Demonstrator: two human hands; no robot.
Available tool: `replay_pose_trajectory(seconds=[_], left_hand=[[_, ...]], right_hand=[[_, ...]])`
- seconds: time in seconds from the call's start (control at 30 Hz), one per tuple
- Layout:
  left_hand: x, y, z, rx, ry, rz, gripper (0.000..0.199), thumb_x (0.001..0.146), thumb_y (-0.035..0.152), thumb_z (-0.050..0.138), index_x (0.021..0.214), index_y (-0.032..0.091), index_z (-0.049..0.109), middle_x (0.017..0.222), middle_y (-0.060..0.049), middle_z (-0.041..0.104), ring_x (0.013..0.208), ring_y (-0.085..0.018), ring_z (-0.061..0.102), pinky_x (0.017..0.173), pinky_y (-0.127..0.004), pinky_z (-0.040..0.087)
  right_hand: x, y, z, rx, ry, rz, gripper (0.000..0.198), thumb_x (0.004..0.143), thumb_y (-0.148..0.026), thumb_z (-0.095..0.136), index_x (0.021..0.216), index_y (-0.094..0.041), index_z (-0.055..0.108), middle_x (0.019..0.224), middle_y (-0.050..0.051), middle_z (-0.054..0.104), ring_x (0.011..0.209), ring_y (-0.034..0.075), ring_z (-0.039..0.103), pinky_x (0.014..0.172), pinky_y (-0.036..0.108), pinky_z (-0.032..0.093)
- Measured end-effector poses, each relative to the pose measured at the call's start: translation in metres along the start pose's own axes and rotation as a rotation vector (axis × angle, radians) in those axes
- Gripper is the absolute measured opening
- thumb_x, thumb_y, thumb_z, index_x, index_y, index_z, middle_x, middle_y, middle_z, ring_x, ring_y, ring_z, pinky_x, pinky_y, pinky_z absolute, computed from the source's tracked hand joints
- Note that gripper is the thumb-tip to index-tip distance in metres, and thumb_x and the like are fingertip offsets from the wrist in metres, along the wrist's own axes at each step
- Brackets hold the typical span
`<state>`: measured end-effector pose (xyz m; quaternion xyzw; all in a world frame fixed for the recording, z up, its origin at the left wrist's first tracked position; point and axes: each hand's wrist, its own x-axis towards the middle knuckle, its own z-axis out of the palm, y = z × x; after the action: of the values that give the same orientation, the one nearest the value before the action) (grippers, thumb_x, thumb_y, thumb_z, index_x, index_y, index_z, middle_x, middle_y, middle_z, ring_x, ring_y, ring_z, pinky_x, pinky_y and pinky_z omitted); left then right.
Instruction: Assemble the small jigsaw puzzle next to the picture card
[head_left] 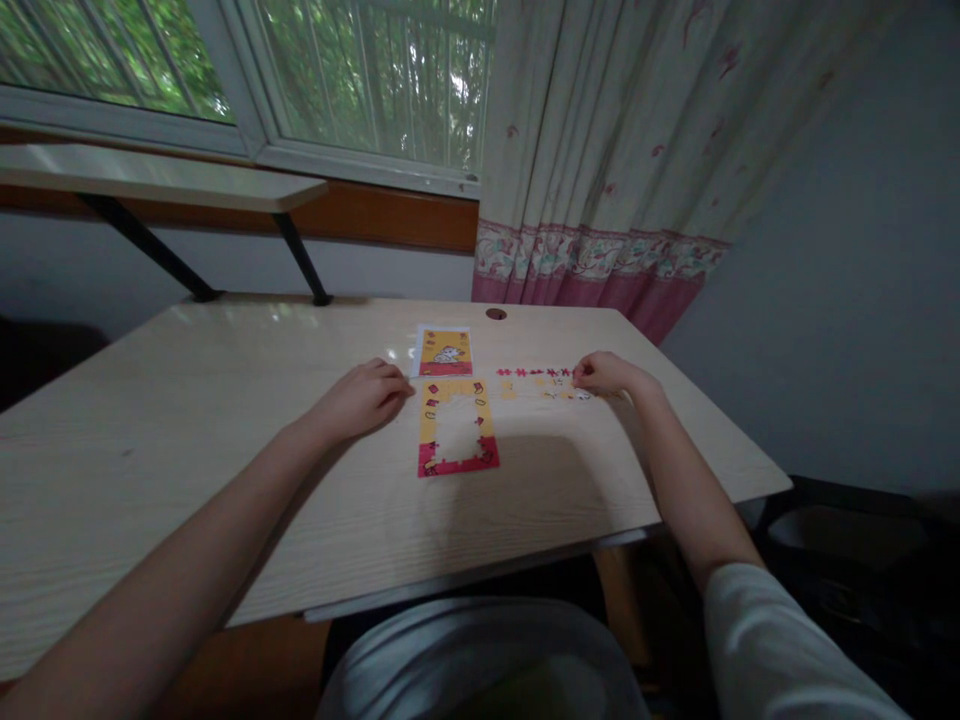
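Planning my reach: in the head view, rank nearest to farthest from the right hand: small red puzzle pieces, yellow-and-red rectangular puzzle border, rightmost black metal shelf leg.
1. Red puzzle pieces: just left of the right hand.
2. Rectangular border: farther left.
3. Shelf leg: far left, back of the desk.

Puzzle pieces [553,373] bear prints — too small to tell.

Through my single head-worn camera I look forward and down from above the wearer's torso [480,660], across the desk [262,370] to the window [375,80] and curtain [600,130]; the view is wide, with the left hand [367,398] and right hand [609,372] at middle distance.
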<state>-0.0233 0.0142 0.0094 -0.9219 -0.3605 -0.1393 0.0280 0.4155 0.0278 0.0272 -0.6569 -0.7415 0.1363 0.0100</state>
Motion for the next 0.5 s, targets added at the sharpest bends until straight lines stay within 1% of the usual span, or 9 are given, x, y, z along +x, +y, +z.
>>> replay_pose_trajectory(seconds=[0.13, 0.23, 0.33, 0.4, 0.5], left_hand=[[0.0003, 0.001, -0.0005, -0.028, 0.004, -0.009, 0.032, 0.086, 0.024, 0.044, 0.093, 0.016, 0.074, 0.088, -0.011, 0.068, 0.088, -0.025, 0.055, 0.08, -0.037, 0.045], [0.0003, 0.0009, -0.0004, -0.025, 0.0, -0.011, 0.032, 0.086, 0.024, 0.043, 0.093, 0.015, 0.074, 0.089, -0.012, 0.068, 0.088, -0.025, 0.055, 0.081, -0.038, 0.045], [0.0002, 0.0004, 0.0002, -0.03, 0.0, -0.016, 0.033, 0.087, 0.025, 0.043, 0.094, 0.016, 0.074, 0.089, -0.011, 0.068, 0.088, -0.025, 0.056, 0.081, -0.038, 0.045], [0.0001, -0.0001, 0.0007, -0.034, 0.002, -0.016, 0.033, 0.086, 0.025, 0.043, 0.094, 0.016, 0.074, 0.089, -0.011, 0.068, 0.088, -0.025, 0.056, 0.081, -0.038, 0.045], [-0.0002, -0.0007, 0.0016, -0.026, 0.002, -0.01, 0.032, 0.086, 0.025, 0.044, 0.094, 0.016, 0.074, 0.09, -0.011, 0.068, 0.088, -0.025, 0.056, 0.081, -0.038, 0.044]], right_hand=[[-0.0014, 0.0005, -0.0017, -0.008, 0.016, -0.003, 0.013, 0.074, -0.022, 0.061, 0.077, -0.016, 0.071, 0.073, 0.003, 0.069, 0.065, 0.012, 0.057, 0.058, 0.021, 0.038], [-0.0019, 0.0027, -0.0022, 0.018, 0.02, -0.051, 0.018, 0.072, -0.02, 0.059, 0.085, -0.017, 0.072, 0.075, 0.002, 0.068, 0.066, 0.012, 0.057, 0.059, 0.021, 0.038], [-0.0009, 0.0055, -0.0002, 0.053, -0.017, -0.099, 0.024, 0.07, -0.021, 0.061, 0.091, -0.018, 0.072, 0.072, 0.0, 0.065, 0.063, 0.011, 0.054, 0.058, 0.021, 0.038], [0.0002, 0.007, 0.0012, 0.07, -0.037, -0.1, 0.024, 0.069, -0.024, 0.063, 0.09, -0.017, 0.071, 0.07, -0.001, 0.064, 0.061, 0.011, 0.053, 0.057, 0.021, 0.038], [0.001, 0.0082, 0.0015, 0.08, -0.031, -0.063, 0.019, 0.067, -0.025, 0.065, 0.084, -0.017, 0.07, 0.069, 0.0, 0.063, 0.062, 0.011, 0.053, 0.057, 0.021, 0.037]])
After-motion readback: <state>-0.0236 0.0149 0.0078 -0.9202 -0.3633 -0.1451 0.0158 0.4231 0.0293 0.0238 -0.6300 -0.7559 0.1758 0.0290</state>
